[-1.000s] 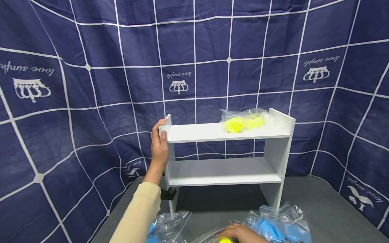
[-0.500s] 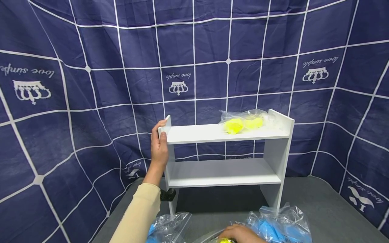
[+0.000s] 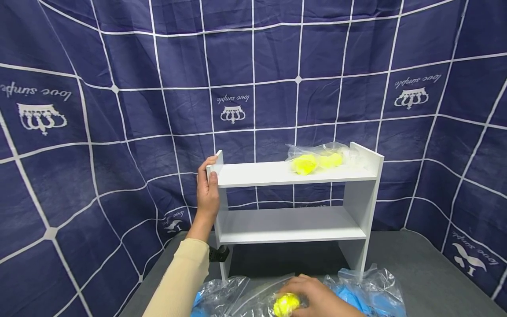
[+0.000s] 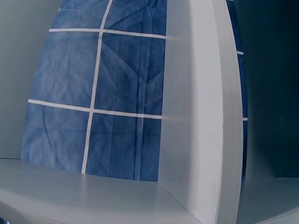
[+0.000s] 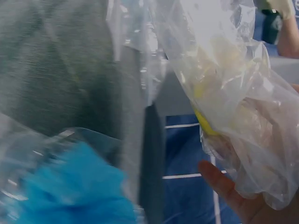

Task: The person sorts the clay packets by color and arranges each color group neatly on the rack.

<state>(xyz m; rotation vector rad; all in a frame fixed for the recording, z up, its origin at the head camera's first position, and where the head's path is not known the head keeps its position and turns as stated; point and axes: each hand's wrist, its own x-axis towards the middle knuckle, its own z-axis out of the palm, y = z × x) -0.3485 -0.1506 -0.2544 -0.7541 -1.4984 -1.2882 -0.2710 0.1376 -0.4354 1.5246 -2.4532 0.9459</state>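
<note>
My left hand [image 3: 207, 191] grips the top of the left side panel of a white two-tier shelf [image 3: 293, 224], fingers behind and thumb in front. Only the shelf's boards [image 4: 205, 112] show in the left wrist view; the hand is out of sight there. At the bottom of the head view, my right hand [image 3: 314, 297] holds a clear plastic bag with a crumpled yellow item [image 3: 286, 304] inside. The right wrist view shows this clear bag [image 5: 233, 88] hanging over the palm, with the thumb [image 5: 222, 184] below it. On the shelf's top board lies another clear bag with yellow contents [image 3: 305, 164].
Clear bags with blue contents lie in front of the shelf, one at right [image 3: 356, 299] and one at left [image 3: 222, 295]. The shelf stands on a dark grey surface [image 3: 420, 259]. A blue curtain [image 3: 277, 105] with white grid lines hangs behind.
My right hand has risen slightly, bringing the bag with the yellow item further into the head view. The left hand stays on the shelf panel.
</note>
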